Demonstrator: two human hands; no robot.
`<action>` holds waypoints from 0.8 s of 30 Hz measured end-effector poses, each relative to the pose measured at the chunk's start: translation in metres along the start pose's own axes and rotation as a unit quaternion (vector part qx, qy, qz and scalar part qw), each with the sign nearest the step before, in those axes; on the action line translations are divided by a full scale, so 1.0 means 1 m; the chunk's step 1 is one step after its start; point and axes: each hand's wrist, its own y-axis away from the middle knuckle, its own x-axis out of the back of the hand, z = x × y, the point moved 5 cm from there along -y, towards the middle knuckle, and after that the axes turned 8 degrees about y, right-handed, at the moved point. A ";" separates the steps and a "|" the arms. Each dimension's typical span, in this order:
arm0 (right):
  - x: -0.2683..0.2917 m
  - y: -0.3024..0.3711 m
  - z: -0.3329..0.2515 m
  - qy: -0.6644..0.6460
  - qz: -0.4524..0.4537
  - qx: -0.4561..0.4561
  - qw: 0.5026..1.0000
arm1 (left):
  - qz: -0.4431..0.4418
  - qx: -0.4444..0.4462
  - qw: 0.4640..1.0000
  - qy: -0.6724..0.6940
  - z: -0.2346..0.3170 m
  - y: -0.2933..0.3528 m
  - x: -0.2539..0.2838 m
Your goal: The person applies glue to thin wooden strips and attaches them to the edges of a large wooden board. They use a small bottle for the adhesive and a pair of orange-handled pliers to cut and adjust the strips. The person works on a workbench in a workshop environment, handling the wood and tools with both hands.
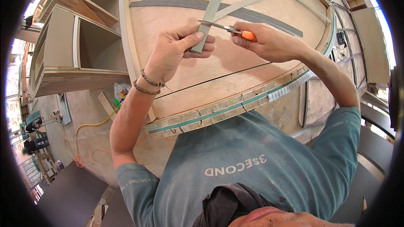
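Observation:
Between the thumb and fingers of my left hand (174,50) is a flat grey-green strip (213,7), held upright over a curved wooden panel (235,65). My right hand (275,44) grips a pair of scissors (249,36) with an orange handle. Their blades point left and cross the strip just above my left thumb; whether they have cut into it I cannot tell. Behind it a paler strip (252,3) slants up to the right. Farther back, a long dark grey strip (162,3) lies across the panel.
Open box-like cabinets (61,42) stand at the left, close to the panel. A yellow hose (80,128) and orange cords run over the floor. At the far left is another person (35,144). The panel's curved layered edge (210,117) passes in front of my body.

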 end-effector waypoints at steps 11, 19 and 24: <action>-0.006 0.002 0.004 -0.006 -0.001 -0.014 1.000 | 0.021 0.028 0.999 -0.031 -0.008 -0.001 0.003; -0.009 -0.002 0.001 -0.001 0.013 -0.013 1.000 | 0.050 0.049 0.997 -0.009 -0.003 0.000 0.001; 0.002 -0.013 0.005 0.014 0.031 -0.020 0.999 | 0.032 0.041 0.998 -0.019 -0.011 -0.002 0.006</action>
